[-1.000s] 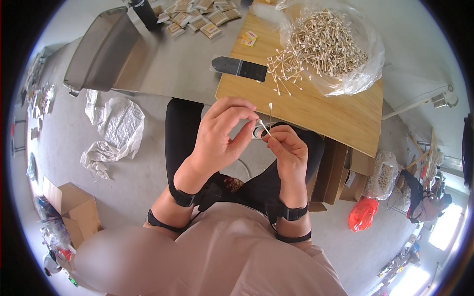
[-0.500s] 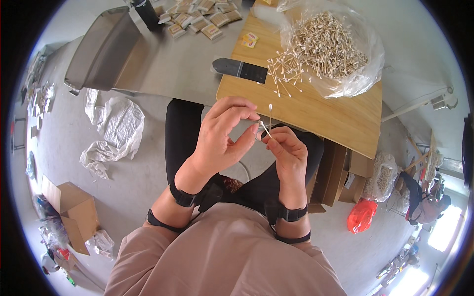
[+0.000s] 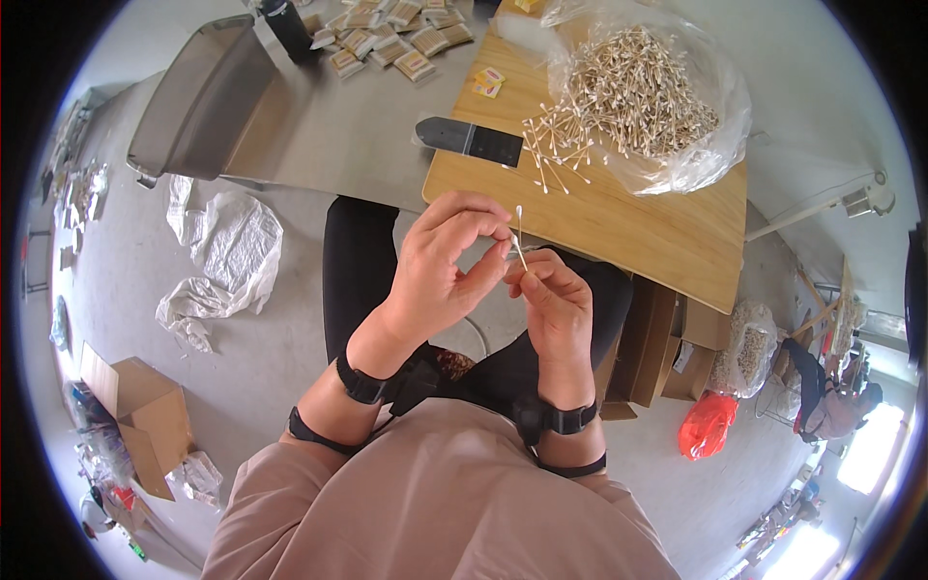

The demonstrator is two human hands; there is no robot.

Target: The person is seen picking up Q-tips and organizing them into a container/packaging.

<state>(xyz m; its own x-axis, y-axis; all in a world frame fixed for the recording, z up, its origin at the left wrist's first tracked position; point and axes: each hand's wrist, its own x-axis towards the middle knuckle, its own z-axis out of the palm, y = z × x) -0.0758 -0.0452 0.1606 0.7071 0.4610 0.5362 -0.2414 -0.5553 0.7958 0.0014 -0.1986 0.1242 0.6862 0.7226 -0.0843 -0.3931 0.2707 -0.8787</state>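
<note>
Right hand (image 3: 558, 304) pinches cotton swabs (image 3: 520, 213); left hand (image 3: 430, 275) curls beside them, cannot tell if gripping. Swab heap (image 3: 638, 92) in clear plastic bag (image 3: 723, 159).

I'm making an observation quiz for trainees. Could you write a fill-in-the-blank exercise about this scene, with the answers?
1. The right hand pinches at least one cotton swab between its fingers and its ____.
2. The large heap of swabs sits inside a clear plastic ____ on the wooden board.
3. The crumpled plastic sheet on the floor at the left is coloured ____.
4. The wrist straps are coloured ____.

Missing words: thumb; bag; white; black.
</note>
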